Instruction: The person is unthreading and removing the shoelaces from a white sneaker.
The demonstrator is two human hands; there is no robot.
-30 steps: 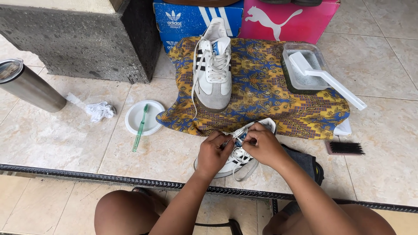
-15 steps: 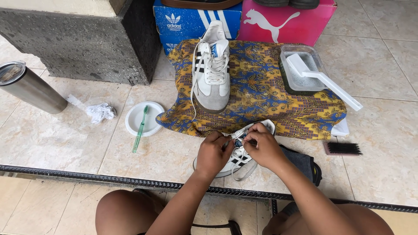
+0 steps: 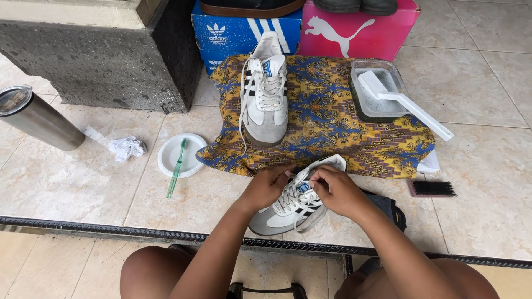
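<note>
Currently both hands work on a white sneaker (image 3: pixel 291 207) lying on the tiled floor (image 3: pixel 487 149). Left hand (image 3: pixel 267 186) grips its near side, fingers curled; right hand (image 3: pixel 336 189) pinches a lace (image 3: pixel 295 180) at the tongue. Beyond the hands, a second sneaker (image 3: pixel 265 97) sits on a patterned blue-yellow cloth (image 3: pixel 338 130). Behind that: a blue shoebox (image 3: pixel 235 33) with white emblem, and a pink shoebox (image 3: pixel 360 33) with white animal figure. Left of the left hand: white plate (image 3: pixel 191 152) with green toothbrush (image 3: pixel 177 169).

Two white striped leather sneakers (image 3: pixel 265 91), two cardboard shoe boxes (image 3: pixel 244 33), one green toothbrush (image 3: pixel 177 167), one steel tumbler (image 3: pixel 36 117).
</note>
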